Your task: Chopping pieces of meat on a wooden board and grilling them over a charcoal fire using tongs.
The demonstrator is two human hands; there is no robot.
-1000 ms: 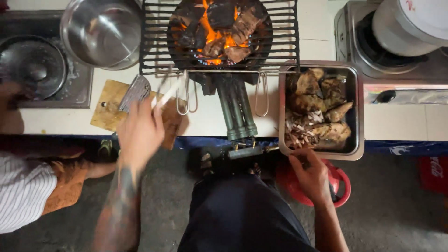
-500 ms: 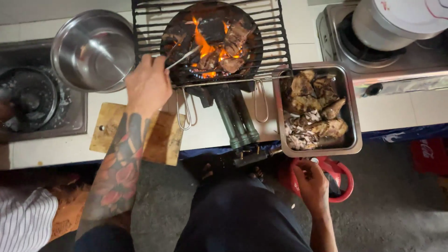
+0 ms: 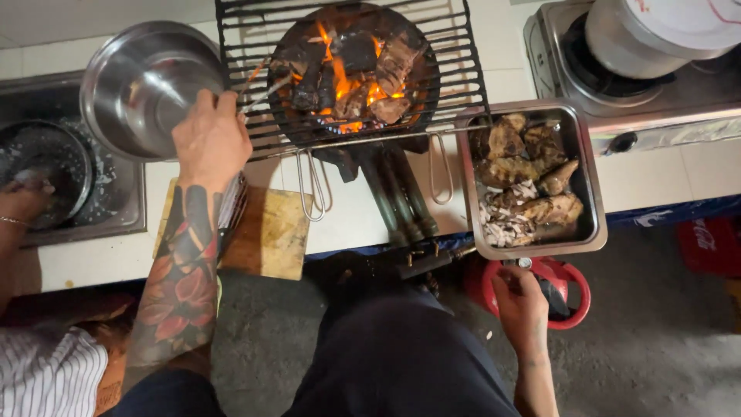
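the tattooed left hand reaches over the white tiled desk with its fingers closed on a pair of thin metal tongs, whose tips point into the glowing chunks of black charcoal burning on the round dark burner pan. the pan sits under a black wire grill rack with looped wire handles hanging over the desk edge. just left of the hand stands a round shiny steel bowl, and below the wrist lies a worn wooden cutting board. to the right of the fire, touching the rack's edge, sits a rectangular steel tray holding pieces of cooked meat. the right hand hangs low beside the dark trousers, near a red ring-shaped handle below the desk edge; its fingers are loosely curled, and i cannot tell whether they grip anything. at the far left another person's hand rests in a dark pan in a steel sink. a white pot sits on a steel stove at the upper right.
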